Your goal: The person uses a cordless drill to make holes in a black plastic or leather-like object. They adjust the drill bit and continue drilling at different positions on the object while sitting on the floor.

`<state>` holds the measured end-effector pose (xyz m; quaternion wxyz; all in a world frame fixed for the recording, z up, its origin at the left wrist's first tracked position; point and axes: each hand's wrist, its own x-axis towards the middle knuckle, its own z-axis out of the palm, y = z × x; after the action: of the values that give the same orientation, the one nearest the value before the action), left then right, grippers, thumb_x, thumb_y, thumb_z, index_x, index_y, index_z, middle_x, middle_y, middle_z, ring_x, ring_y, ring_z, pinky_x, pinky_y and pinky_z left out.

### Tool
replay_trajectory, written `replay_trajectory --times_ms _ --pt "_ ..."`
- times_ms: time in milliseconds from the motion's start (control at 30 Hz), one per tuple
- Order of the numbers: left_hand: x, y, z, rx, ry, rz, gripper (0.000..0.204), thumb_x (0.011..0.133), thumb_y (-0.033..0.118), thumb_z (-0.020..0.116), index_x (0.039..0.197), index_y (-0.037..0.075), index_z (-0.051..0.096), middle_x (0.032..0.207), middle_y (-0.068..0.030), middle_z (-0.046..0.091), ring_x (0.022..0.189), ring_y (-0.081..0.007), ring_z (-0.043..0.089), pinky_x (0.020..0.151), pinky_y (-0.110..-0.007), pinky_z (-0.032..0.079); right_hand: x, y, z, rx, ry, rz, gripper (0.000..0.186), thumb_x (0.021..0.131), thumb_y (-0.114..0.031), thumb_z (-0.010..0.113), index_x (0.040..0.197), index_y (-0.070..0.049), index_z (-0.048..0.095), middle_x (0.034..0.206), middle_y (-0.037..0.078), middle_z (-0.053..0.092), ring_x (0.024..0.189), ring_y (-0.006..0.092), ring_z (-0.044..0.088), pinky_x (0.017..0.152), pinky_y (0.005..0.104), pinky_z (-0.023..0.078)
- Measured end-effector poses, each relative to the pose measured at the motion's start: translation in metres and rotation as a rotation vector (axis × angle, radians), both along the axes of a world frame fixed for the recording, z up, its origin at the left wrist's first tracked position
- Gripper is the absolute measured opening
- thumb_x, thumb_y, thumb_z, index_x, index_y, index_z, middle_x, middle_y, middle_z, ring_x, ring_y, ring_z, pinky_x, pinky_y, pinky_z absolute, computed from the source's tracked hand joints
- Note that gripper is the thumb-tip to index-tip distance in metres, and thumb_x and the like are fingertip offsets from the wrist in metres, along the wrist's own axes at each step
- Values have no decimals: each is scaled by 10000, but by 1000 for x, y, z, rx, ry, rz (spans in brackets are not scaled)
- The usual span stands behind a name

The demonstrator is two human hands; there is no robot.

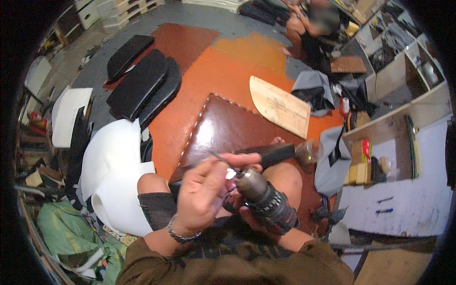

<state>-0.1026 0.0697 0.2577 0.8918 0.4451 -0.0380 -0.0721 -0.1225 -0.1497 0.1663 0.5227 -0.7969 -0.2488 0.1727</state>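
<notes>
A dark cordless drill (269, 202) with a metal chuck points up and to the left in front of my body. My right hand (251, 219) grips it from below, mostly hidden under the drill's body. At the chuck's nose my left hand (202, 192) is closed, thumb and fingers pinched around a thin dark drill bit (217, 156). The bit's far end sticks out past my fingers. A metal-band bracelet or watch (183, 233) circles my left wrist. Just beyond the drill, a long black padded piece (278, 154) lies near my knees.
On the orange floor lie a brown panel (223, 128) and a curved wooden board (280, 105). Black padded pieces (142, 88) and white foam sheets (114, 152) are at left. A clear jar (308, 151) and wooden shelving (396, 80) stand at right. Another person (311, 31) sits far right.
</notes>
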Motion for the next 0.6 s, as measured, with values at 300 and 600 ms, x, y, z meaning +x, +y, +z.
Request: replay_trajectory --times_ms 300,600 --pt "64 77 -62 149 130 568 291 1108 280 604 1218 16 657 1069 -119 720 916 -224 727 862 -389 629 -5 3 -9 267 316 21 560 1083 -198 604 1598 -40 450 1331 76 694 1116 130 701 982 318 580" --pt "202 98 -280 662 493 104 308 1040 205 708 1262 -7 684 975 -71 719 795 -141 716 758 -314 631 -10 10 -22 4 -100 -206 401 936 -174 745 1311 -54 672 1163 100 742 971 242 749 831 348 609"
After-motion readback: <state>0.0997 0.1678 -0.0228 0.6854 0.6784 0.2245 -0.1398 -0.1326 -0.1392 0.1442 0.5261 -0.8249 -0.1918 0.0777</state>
